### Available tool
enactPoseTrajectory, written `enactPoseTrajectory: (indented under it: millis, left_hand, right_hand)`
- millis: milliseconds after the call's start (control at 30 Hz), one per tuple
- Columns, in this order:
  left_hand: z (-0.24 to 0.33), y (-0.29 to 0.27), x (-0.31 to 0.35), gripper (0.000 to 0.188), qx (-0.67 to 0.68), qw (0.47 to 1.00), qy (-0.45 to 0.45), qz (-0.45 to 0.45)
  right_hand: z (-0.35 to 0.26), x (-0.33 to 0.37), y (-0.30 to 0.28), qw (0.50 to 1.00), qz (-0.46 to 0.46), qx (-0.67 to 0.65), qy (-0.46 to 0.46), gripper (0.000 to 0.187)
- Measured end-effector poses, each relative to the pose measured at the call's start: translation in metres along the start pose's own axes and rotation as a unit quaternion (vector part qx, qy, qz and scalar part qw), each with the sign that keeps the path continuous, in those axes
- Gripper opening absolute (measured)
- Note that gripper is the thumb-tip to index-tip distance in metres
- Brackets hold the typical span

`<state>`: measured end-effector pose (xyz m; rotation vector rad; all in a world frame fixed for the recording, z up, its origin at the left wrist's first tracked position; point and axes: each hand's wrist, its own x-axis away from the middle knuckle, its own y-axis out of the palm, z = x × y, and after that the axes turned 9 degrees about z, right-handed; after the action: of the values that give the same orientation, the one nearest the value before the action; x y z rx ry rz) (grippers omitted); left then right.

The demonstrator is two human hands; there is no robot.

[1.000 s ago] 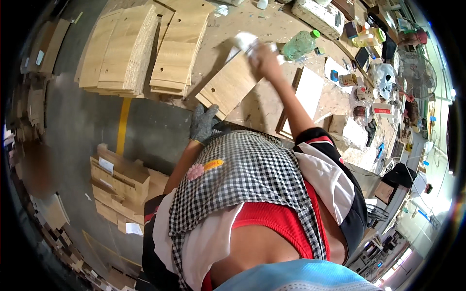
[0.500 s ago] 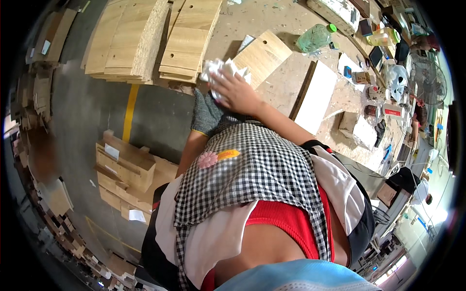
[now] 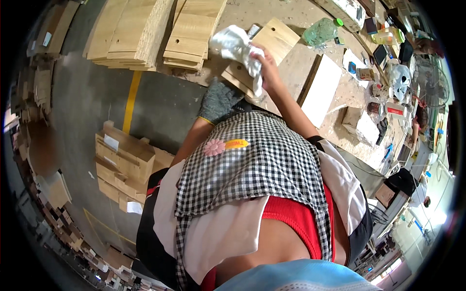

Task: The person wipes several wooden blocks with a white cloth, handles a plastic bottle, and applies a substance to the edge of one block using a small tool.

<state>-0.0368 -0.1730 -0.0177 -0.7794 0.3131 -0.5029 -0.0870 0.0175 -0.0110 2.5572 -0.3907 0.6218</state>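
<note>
A wood-grain board [image 3: 274,39] with drilled holes lies slanted on the workbench, its near end at the bench's front edge. My left hand [image 3: 217,101], in a dark grey knitted glove, is closed at the board's near left corner; its fingertips are partly hidden. Over the board, my bare right hand [image 3: 267,69] grips a crumpled white cloth [image 3: 232,42]. One part of the cloth is flung up to the left and another hangs down over the board's near end.
Stacked wood-grain panels [image 3: 191,36] stand at the bench's left end. To the right lie a white panel [image 3: 321,89], a green-capped clear bottle [image 3: 321,31] and a white block [image 3: 360,123]. More boards [image 3: 124,160] sit below on the left, beside a yellow floor line [image 3: 130,104].
My right hand has lifted and moved right, and the cloth has swung up off the board's near end. My gloved left hand has shifted slightly right and up.
</note>
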Motion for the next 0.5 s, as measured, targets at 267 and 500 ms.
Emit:
enactPoseTrajectory:
  millis: [267,500]
  left_hand:
    - [-0.022,0.022,0.007,0.038,0.132,0.979,-0.157,-0.015]
    - [-0.003,0.013,-0.012,0.04,0.268,0.928,-0.257,0.006]
  right_hand:
    - [-0.085,-0.014,-0.033,0.979,0.055,0.04,-0.193,0.051]
    - [-0.013,0.018,-0.02,0.669,-0.137,0.572,-0.454,0.042]
